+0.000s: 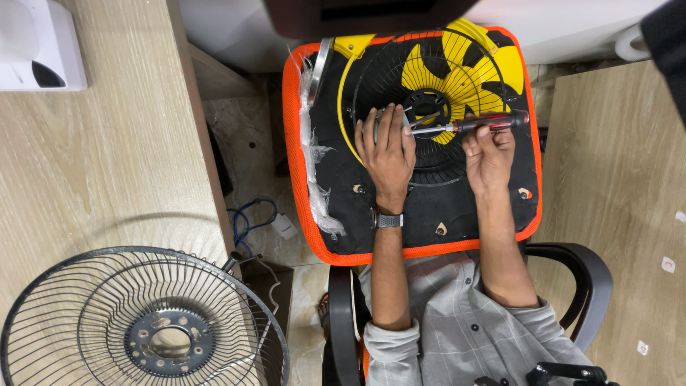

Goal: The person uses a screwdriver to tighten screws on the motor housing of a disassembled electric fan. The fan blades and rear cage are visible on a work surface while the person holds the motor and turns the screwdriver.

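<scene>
The fan (436, 107), yellow blades behind a black wire guard, lies flat on a black orange-edged cushion (429, 221) across the person's lap, hub facing up so it can be reached. The right hand (489, 154) has its fingers clenched around a red-handled screwdriver (471, 125), its tip pointing left at the hub. The left hand (387, 146) presses on the guard just left of the hub, fingers wrapped over a grey part, steadying it. A separate wire fan guard (143, 322) rests on the near left table (93, 164).
</scene>
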